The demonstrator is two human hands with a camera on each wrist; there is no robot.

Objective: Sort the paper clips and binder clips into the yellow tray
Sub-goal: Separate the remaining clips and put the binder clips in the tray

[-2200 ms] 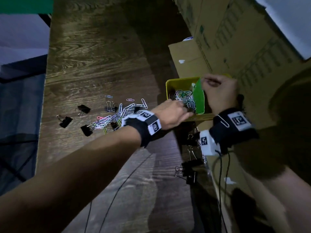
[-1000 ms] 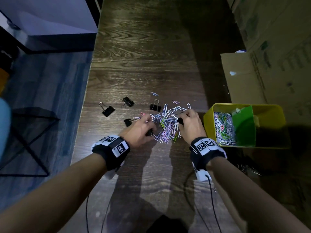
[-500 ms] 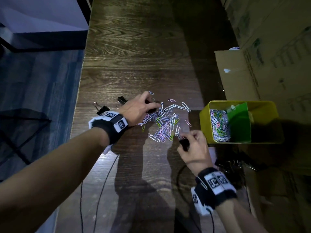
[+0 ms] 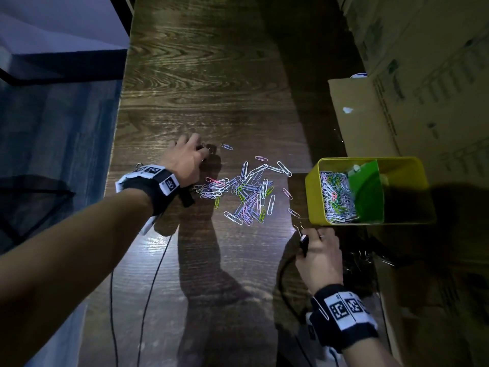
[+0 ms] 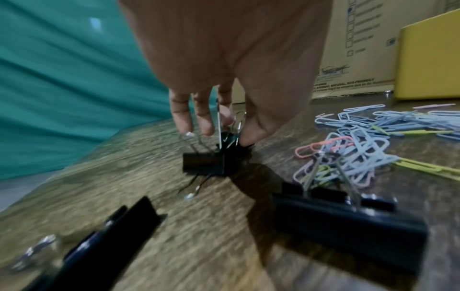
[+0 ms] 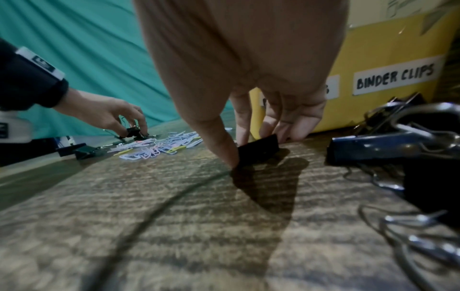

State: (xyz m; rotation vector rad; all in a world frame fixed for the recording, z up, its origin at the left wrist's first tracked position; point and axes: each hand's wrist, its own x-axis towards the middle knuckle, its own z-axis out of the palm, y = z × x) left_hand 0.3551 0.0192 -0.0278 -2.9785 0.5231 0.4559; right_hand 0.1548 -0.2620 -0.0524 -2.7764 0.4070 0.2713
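Observation:
A yellow tray [image 4: 315,197] stands at the table's right, split by a green divider [image 4: 366,192]. Its left compartment holds paper clips [image 4: 336,200]. Loose coloured paper clips [image 4: 246,192] lie in a pile mid-table. At the pile's far left, my left hand [image 4: 202,152] pinches a black binder clip [image 5: 229,137] by its wire handles on the table. Other binder clips [image 5: 348,212] lie near the wrist. In front of the tray, my right hand [image 4: 308,238] pinches a black binder clip [image 6: 259,149] that touches the table. The tray's front label [image 6: 395,76] reads BINDER CLIPS.
Cardboard boxes [image 4: 412,88] line the right side behind and beside the tray. More binder clips [image 6: 398,137] lie heaped in front of the tray, right of my right hand. Two thin cables [image 4: 148,274] run over the near table. The table's left edge [image 4: 116,144] drops to the floor.
My right hand has left the paper clip pile and come near the tray's front corner with a binder clip. My left hand has reached to the pile's far left and taken hold of a binder clip.

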